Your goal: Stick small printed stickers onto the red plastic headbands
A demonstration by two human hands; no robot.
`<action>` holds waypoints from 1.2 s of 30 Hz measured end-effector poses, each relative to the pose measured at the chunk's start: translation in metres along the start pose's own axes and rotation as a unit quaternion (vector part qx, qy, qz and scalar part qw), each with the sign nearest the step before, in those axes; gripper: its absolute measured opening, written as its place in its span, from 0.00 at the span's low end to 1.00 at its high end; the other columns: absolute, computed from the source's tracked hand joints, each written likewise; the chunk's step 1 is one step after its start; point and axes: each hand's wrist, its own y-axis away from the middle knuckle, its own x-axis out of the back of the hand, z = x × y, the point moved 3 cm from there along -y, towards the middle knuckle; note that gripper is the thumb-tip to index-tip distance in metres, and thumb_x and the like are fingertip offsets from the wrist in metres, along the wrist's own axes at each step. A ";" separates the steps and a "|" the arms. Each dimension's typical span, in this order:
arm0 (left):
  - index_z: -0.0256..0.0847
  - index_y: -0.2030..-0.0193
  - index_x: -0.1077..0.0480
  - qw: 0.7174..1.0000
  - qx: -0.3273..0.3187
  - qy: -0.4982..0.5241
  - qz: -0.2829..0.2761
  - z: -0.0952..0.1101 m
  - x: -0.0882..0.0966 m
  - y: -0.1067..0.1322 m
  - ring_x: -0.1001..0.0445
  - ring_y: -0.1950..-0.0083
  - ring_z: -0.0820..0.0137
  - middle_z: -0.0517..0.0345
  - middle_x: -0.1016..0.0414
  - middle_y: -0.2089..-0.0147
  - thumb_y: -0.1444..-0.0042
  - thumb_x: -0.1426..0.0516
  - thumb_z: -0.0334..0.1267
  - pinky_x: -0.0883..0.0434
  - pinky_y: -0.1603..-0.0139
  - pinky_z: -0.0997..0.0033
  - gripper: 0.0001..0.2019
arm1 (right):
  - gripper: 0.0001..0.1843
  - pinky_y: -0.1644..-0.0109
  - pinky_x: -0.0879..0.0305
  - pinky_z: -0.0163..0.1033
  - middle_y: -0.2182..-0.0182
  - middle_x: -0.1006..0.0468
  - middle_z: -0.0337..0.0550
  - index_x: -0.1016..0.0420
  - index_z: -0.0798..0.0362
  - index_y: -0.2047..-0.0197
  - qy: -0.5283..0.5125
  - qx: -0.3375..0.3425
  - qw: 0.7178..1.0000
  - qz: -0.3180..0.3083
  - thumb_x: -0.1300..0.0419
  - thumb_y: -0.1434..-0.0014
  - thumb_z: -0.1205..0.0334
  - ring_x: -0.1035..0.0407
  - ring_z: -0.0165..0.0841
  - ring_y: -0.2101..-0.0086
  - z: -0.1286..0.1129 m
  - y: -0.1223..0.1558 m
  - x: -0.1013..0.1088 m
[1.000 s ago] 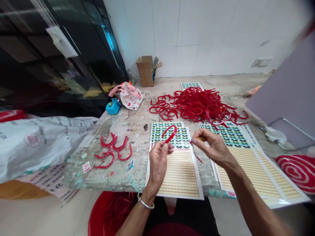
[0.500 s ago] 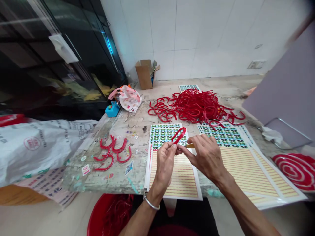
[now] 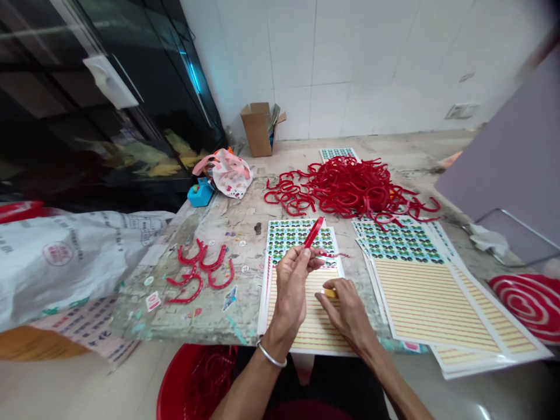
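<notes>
My left hand [image 3: 294, 281] is closed on a red curved plastic piece [image 3: 313, 233], holding it upright above a sticker sheet [image 3: 301, 236] at the table's near edge. A thin red strip [image 3: 336, 255] sticks out to the right of its fingers. Lower and closer to me, my right hand [image 3: 345, 309] pinches a small yellow thing [image 3: 329, 293] over the sheet's striped yellow part. A silver bangle [image 3: 271, 356] circles my left wrist.
A big heap of red curved pieces [image 3: 350, 186] lies at the back. Several finished-looking red pieces [image 3: 199, 271] lie left. More sticker sheets [image 3: 415, 274] spread right. A white sack [image 3: 65, 256], cardboard box [image 3: 258, 128], red bucket [image 3: 184, 385] below and a red spiral object [image 3: 529, 300] surround.
My right hand has dropped from the red piece down toward me over the sheet's striped part. My left hand has turned the red piece edge-on and a red strip now shows beside it.
</notes>
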 end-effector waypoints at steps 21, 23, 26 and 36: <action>0.37 0.65 0.30 0.996 0.067 0.039 0.036 -0.031 0.009 0.024 0.26 0.66 0.73 0.54 0.24 0.62 0.50 0.41 0.39 0.32 0.60 0.71 0.08 | 0.08 0.61 0.36 0.38 0.70 0.28 0.41 0.29 0.52 0.67 -0.275 -0.160 0.937 0.142 0.41 0.46 0.57 0.34 0.32 0.67 -0.028 -0.024 0.016; 0.37 0.66 0.30 0.995 0.078 0.043 0.048 -0.034 0.011 0.024 0.27 0.67 0.75 0.56 0.25 0.64 0.51 0.40 0.38 0.32 0.61 0.73 0.07 | 0.07 0.60 0.38 0.36 0.66 0.28 0.41 0.30 0.52 0.65 -0.237 -0.131 0.951 0.146 0.43 0.45 0.57 0.35 0.32 0.65 -0.033 -0.028 0.026; 0.36 0.67 0.29 0.994 0.093 0.045 0.042 -0.036 0.013 0.025 0.31 0.73 0.79 0.58 0.27 0.66 0.51 0.40 0.37 0.32 0.65 0.77 0.06 | 0.08 0.58 0.38 0.36 0.55 0.30 0.44 0.30 0.51 0.61 -0.218 -0.094 0.964 0.116 0.44 0.43 0.58 0.34 0.32 0.62 -0.035 -0.036 0.035; 0.33 0.71 0.27 0.994 0.107 0.020 0.023 -0.043 0.015 0.029 0.34 0.76 0.79 0.57 0.28 0.71 0.51 0.41 0.35 0.35 0.69 0.77 0.06 | 0.17 0.56 0.35 0.41 0.54 0.29 0.45 0.30 0.50 0.51 -0.281 -0.108 0.953 -0.044 0.43 0.44 0.56 0.33 0.35 0.60 -0.019 -0.047 0.017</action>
